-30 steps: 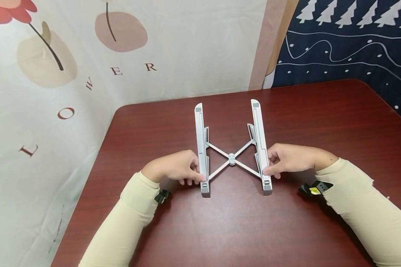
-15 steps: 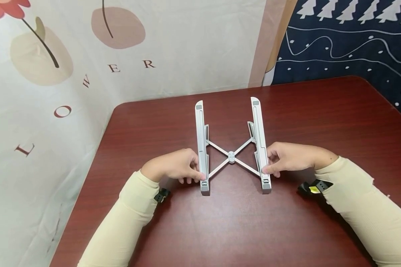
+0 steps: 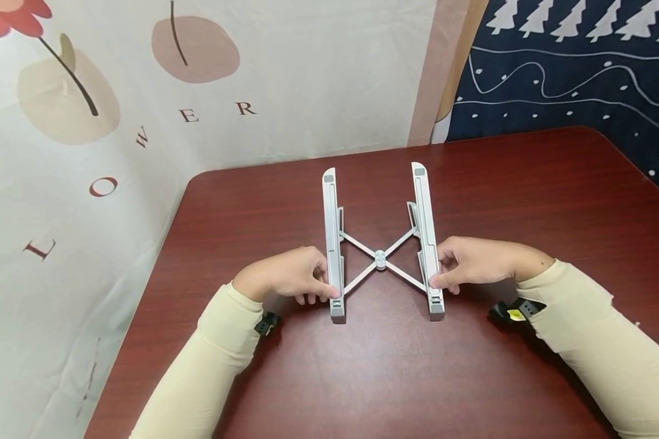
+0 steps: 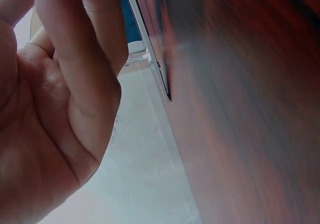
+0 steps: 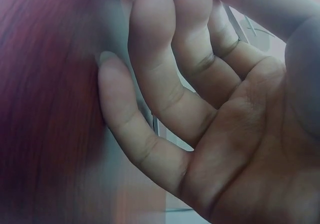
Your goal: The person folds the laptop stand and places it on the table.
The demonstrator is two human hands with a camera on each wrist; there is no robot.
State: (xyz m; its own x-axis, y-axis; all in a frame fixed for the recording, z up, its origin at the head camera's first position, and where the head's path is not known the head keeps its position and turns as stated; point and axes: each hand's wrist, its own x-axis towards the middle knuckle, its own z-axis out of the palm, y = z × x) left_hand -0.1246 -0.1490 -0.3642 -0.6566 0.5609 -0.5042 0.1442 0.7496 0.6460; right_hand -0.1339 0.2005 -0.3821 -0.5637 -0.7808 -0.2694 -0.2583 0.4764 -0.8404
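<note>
A silver folding laptop stand (image 3: 381, 260) is spread on the table, its two long rails joined by crossed bars at a round hub. My left hand (image 3: 291, 274) pinches the left rail (image 3: 332, 238) near its front end, thumb on top. On the other side my right hand (image 3: 475, 261) pinches the right rail (image 3: 427, 231) in the same way. In the left wrist view the curled fingers (image 4: 80, 58) fill the left side, and part of the stand shows beyond. The right wrist view shows the bent fingers (image 5: 155, 58) close to the tabletop; the pinch itself lies out of sight.
Beneath everything is a reddish-brown wooden table (image 3: 384, 378) with rounded far corners. Behind and to the left hangs a pale printed cloth (image 3: 318, 79); a dark blue cloth (image 3: 560, 79) with white trees hangs at the back right. Black wrist straps show at both cuffs.
The head view shifts slightly. The two rails stand very slightly closer together at the front; both hands keep their hold.
</note>
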